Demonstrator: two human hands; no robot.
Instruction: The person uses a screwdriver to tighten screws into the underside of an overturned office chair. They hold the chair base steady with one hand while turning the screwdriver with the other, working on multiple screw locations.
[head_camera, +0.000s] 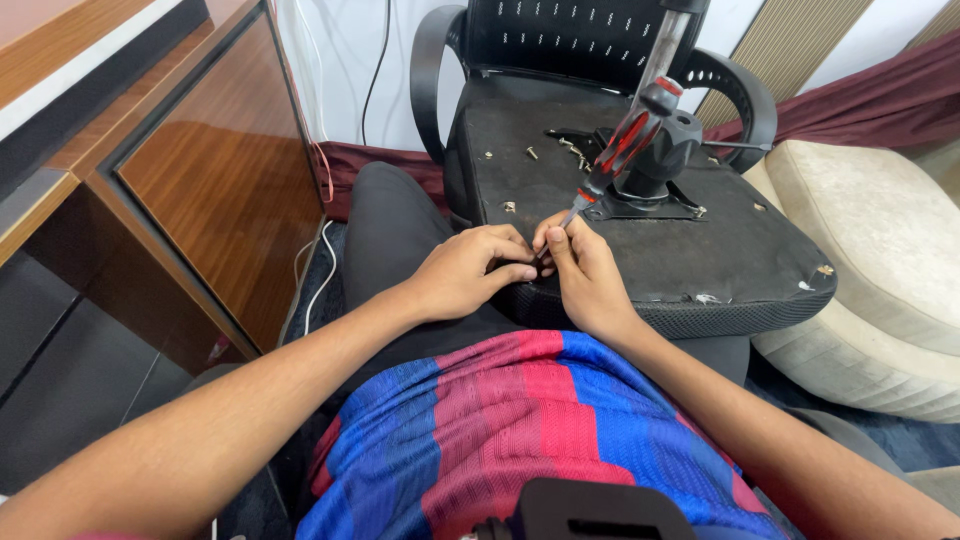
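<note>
A: Start from the left, what's there?

B: A wooden cabinet (215, 175) with a glossy brown panel, white cables (318, 262) trailing down beside it. Then the left hand (462, 272), its fingers curled and pinching at the near edge of the chair seat (620, 260), tips meeting the other hand. Whether something tiny sits between them, I cannot tell.

A: And the other hand?

B: The right hand (585, 270) touches the left, its fingers clenched round the thin shaft of a screwdriver (625, 150). The red and black handle leans up and away, the tip down at the seat's front edge, likely so the point bears on a fixing there.

A: Why is the chair lying like that?

B: It looks overturned, underside up, resting against the person's lap, which brings the black mechanism (655, 165) and its metal column within reach.

A: Counts?

B: One screwdriver, one chair, two armrests. Loose screws (532, 153) scattered on the underside: I count about six, though some are too small to be sure. A cream cushion (880, 250) lies to the right
</note>
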